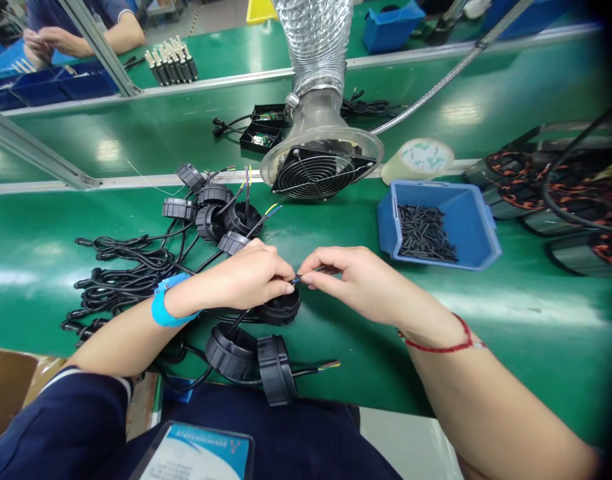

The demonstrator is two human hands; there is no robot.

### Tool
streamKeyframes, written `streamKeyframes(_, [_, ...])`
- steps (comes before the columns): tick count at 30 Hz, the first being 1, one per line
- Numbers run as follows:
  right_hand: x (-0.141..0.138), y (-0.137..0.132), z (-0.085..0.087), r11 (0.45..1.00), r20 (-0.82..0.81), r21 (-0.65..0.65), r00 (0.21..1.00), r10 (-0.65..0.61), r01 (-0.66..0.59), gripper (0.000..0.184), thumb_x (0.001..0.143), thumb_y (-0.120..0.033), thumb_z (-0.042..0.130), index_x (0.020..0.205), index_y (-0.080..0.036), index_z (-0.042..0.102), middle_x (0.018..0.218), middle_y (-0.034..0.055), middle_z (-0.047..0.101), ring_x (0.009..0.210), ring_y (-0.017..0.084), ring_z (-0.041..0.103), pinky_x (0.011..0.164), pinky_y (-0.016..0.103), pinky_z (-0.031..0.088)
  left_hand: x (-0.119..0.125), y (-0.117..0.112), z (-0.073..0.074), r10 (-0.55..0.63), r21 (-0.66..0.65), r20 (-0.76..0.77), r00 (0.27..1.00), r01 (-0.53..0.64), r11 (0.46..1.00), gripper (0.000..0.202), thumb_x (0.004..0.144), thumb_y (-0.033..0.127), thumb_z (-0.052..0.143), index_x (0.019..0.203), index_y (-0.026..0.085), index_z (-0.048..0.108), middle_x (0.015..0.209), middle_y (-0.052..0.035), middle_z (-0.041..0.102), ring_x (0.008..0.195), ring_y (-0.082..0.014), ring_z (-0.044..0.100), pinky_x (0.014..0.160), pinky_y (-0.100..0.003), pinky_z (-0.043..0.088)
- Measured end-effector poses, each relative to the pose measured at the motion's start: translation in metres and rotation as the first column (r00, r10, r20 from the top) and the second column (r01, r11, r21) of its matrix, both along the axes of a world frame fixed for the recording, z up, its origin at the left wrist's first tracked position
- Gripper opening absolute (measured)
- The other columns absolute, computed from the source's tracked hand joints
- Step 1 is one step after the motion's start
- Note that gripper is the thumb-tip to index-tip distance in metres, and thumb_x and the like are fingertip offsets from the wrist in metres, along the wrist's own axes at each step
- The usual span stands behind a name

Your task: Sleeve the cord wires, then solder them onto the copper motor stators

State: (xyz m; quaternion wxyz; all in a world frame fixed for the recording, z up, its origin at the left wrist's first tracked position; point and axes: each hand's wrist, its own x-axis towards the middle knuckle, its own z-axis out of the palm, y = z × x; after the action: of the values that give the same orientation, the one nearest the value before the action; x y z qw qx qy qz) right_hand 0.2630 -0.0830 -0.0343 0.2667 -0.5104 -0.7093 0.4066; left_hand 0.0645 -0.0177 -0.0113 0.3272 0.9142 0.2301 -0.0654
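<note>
Over the green bench, my left hand [253,275] and my right hand [349,277] meet fingertip to fingertip. Both are closed in a pinch on a thin wire [297,279], of which a bit of blue shows between them; the fingers hide the rest. Just below is a black ribbed cap [281,308], partly covered by my left hand. Nearer my body, another black cap [232,351] lies beside a cap on its side [276,371], whose cable ends in coloured wires [330,365]. More black caps [213,223] with cables sit beyond my left hand.
A blue bin [439,223] of small black tubes stands right of my hands. A fume hood with fan grille [313,173] hangs ahead. Coiled black cables [121,280] lie left, a tape roll [419,160] and wire spools [581,200] right. Another person's hands [53,43] are across the bench.
</note>
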Motion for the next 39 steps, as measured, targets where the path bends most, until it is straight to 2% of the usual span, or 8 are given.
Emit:
streamKeyframes(8, [0.002,0.003,-0.002,0.981,-0.342,-0.063,0.92,-0.192,0.181,0.034,0.077,-0.031,0.068,0.109,-0.021,0.06,0.091,0.0025,0.069,0.077,0.015,0.064,0.071,0.029,0.052,-0.002,0.009,0.006,0.092,-0.07,0.083,0.992,-0.086,0.994,0.021,0.092,0.027,0.052,0.086,0.015,0.068,0.081,-0.001,0.067,0.082,-0.015,0.055,0.078,-0.027,0.034])
streamKeyframes(18, [-0.005,0.003,-0.006,0.986,-0.249,-0.024,0.954,-0.168,0.168,0.01,0.081,-0.031,0.062,0.083,-0.021,0.064,0.078,0.0013,0.068,0.071,0.015,0.062,0.065,0.028,0.049,-0.001,0.008,0.009,0.131,0.022,0.111,0.985,-0.135,0.991,0.021,0.091,0.025,0.052,0.078,0.014,0.065,0.07,0.0002,0.059,0.075,-0.0143,0.053,0.076,-0.028,0.034])
streamKeyframes(22, [0.026,0.007,0.002,0.854,-0.287,0.105,0.837,-0.466,0.51,0.024,0.079,-0.032,0.065,0.1,-0.02,0.063,0.091,0.0066,0.069,0.076,0.016,0.064,0.071,0.031,0.051,0.001,0.008,0.005,0.215,0.266,0.131,0.968,-0.243,0.933,0.022,0.092,0.025,0.05,0.084,0.014,0.066,0.076,-0.0027,0.061,0.081,-0.018,0.054,0.077,-0.032,0.034])
streamKeyframes(25, [0.066,0.014,0.0,0.605,0.051,0.328,0.626,-0.779,0.726,0.017,0.082,-0.026,0.059,0.094,-0.016,0.067,0.087,0.011,0.069,0.073,0.015,0.061,0.074,0.032,0.047,0.002,0.007,0.001,0.239,0.408,0.09,0.967,-0.254,0.877,0.018,0.091,0.025,0.052,0.096,0.013,0.065,0.087,-0.0063,0.063,0.088,-0.0211,0.055,0.08,-0.035,0.035])
streamKeyframes(28, [0.101,0.023,-0.015,0.704,0.525,0.245,0.519,-0.674,0.666,0.018,0.085,-0.023,0.057,0.095,-0.014,0.069,0.095,0.0145,0.07,0.079,0.018,0.06,0.076,0.033,0.042,-0.002,0.007,0.009,0.285,0.424,0.153,0.946,-0.324,0.846,0.02,0.088,0.025,0.056,0.104,0.012,0.06,0.093,-0.0069,0.062,0.087,-0.0192,0.056,0.081,-0.035,0.038])
streamKeyframes(31, [0.118,0.032,-0.037,0.786,0.649,0.058,0.575,-0.498,0.616,0.026,0.085,-0.026,0.059,0.106,-0.015,0.068,0.101,0.0124,0.071,0.079,0.017,0.059,0.072,0.031,0.041,-0.012,0.008,0.032,0.302,0.429,0.188,0.935,-0.355,0.831,0.015,0.089,0.027,0.053,0.089,0.014,0.061,0.082,-0.0037,0.062,0.074,-0.015,0.055,0.072,-0.03,0.039])
streamKeyframes(36, [0.113,0.043,-0.05,0.747,0.707,0.088,0.487,-0.512,0.659,0.024,0.086,-0.031,0.056,0.103,-0.019,0.068,0.106,0.0102,0.071,0.084,0.02,0.06,0.067,0.031,0.037,-0.033,-0.01,0.056,0.09,0.295,-0.275,0.957,-0.006,0.956,0.025,0.089,0.034,0.056,0.071,0.017,0.061,0.068,-0.0005,0.061,0.061,-0.0136,0.055,0.059,-0.026,0.036])
streamKeyframes(39, [0.11,0.045,-0.05,0.747,0.731,0.077,0.472,-0.493,0.661,0.023,0.085,-0.033,0.057,0.103,-0.021,0.068,0.109,0.0089,0.071,0.088,0.022,0.061,0.065,0.031,0.036,-0.044,-0.034,0.045,0.123,0.375,-0.348,0.929,0.017,0.927,0.016,0.087,0.033,0.06,0.083,0.017,0.06,0.08,-0.0031,0.064,0.07,-0.0177,0.06,0.061,-0.027,0.04])
